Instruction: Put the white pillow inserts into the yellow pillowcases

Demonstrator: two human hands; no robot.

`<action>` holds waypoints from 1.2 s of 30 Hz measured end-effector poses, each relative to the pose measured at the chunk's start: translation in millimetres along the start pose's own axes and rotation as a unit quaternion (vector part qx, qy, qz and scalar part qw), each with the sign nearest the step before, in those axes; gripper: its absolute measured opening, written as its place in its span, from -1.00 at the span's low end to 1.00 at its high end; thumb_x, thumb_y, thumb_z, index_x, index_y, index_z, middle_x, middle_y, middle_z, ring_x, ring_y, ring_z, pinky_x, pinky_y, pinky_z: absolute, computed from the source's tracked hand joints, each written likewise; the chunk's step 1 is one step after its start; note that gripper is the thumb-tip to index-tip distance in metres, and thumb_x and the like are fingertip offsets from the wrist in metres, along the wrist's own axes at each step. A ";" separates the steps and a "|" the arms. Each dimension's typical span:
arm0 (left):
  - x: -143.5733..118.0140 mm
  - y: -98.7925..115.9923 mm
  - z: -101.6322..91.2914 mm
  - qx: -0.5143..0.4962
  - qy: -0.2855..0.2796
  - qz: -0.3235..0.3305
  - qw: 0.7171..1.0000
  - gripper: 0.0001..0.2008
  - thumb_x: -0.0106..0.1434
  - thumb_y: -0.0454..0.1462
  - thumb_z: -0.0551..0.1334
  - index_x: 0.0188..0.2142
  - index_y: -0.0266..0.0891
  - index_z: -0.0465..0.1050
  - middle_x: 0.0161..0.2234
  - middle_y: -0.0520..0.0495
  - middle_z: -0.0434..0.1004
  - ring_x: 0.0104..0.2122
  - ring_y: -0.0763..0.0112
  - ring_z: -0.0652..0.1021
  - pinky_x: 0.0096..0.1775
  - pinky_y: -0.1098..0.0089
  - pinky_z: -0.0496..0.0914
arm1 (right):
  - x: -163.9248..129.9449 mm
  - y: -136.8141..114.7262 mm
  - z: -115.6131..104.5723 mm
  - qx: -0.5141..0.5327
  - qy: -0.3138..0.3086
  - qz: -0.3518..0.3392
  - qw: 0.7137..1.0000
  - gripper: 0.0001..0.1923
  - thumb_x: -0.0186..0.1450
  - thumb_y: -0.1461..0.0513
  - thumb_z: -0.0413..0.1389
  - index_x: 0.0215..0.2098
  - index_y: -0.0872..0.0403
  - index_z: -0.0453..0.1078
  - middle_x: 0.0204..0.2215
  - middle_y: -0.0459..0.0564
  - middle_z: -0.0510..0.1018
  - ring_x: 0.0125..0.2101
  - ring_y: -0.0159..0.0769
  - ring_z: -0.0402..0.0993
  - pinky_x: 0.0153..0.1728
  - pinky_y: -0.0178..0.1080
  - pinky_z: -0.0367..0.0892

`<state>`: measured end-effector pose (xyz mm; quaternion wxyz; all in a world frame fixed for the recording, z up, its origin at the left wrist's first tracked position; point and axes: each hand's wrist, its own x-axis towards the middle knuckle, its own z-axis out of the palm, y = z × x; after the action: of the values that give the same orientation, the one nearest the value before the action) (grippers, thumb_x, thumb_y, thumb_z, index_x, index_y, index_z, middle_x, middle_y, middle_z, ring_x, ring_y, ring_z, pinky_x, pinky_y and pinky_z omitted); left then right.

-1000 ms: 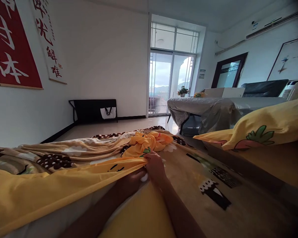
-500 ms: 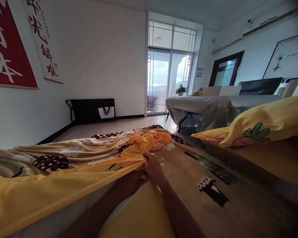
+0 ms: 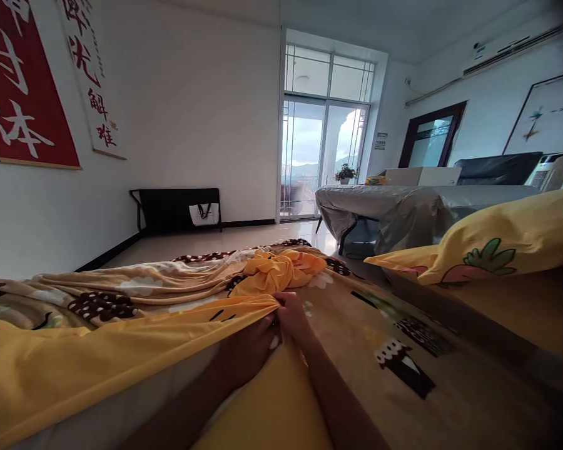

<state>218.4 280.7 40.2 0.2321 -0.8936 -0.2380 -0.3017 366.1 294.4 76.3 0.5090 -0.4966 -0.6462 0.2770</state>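
At the middle of the bed, I am seeing the yellow sheet (image 3: 122, 350) being gathered where both hands meet: it is stretching in a taut fold from the lower left edge of the view up to that pinch point, and another length of it is lying under the forearms toward the bottom edge. My right hand (image 3: 293, 315) is closing its fingers on the sheet's bunched edge, thumb side turned toward the other hand. My left hand (image 3: 256, 340) is lying just under the stretched fold, touching the right hand, with its fingers curling into the same cloth; part of it is hidden by the fabric, so I cannot tell how firm that grip is. Just beyond the fingertips, a crumpled yellow bundle (image 3: 281, 270) is sitting in a knotted heap. All of this is resting on a tan patterned blanket (image 3: 403, 325) with brown and white figures, which is spreading over the bed and lying in wrinkles on the left. On the right, a yellow pillow (image 3: 502, 240) printed with a carrot is lying raised at the side. Farther off, a table under a grey cover (image 3: 394, 209) is standing on the shiny floor, with the glass balcony door (image 3: 323, 156) behind it, a black bench (image 3: 178, 209) against the left wall, and a red banner (image 3: 21, 87) hanging above.
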 end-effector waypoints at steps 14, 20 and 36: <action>0.4 -1.8 13.9 0.034 -0.019 -0.061 0.997 -0.78 0.27 -0.30 0.13 -0.12 -0.22 0.47 0.00 -0.18 0.49 -0.03 0.10 0.51 0.02 0.04 0.39 | -2.8 -0.1 3.9 -0.073 0.098 -0.016 0.992 -0.58 -0.14 0.37 -0.08 -0.40 0.11 0.54 -0.43 -0.03 0.54 -0.39 -0.32 0.36 -0.35 -0.35 0.20; 2.9 -5.3 2.3 -0.069 -0.005 -0.057 0.996 -0.79 0.23 -0.38 0.10 -0.21 -0.22 0.48 -0.05 -0.14 0.53 -0.04 0.19 0.52 -0.01 0.15 0.45 | -1.7 -0.8 0.8 -0.111 0.077 -0.020 0.991 -0.62 -0.13 0.41 -0.08 -0.46 0.11 0.52 -0.47 -0.05 0.53 -0.44 -0.35 0.33 -0.36 -0.36 0.17; 4.8 -3.9 -21.0 -0.145 -0.038 -0.224 0.963 -0.68 0.28 -0.24 0.08 -0.01 -0.12 0.46 -0.05 -0.06 0.55 -0.06 0.21 0.55 -0.07 0.14 0.49 | -7.7 -11.0 -3.7 -0.096 0.066 -0.056 0.992 -0.77 -0.09 0.43 -0.06 -0.59 0.12 0.40 -0.53 -0.07 0.43 -0.46 -0.40 0.27 -0.45 -0.38 0.07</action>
<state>210.5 273.4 59.3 0.0171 -0.8523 -0.3947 -0.3428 365.5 282.8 84.0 0.5150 -0.5234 -0.6617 0.1513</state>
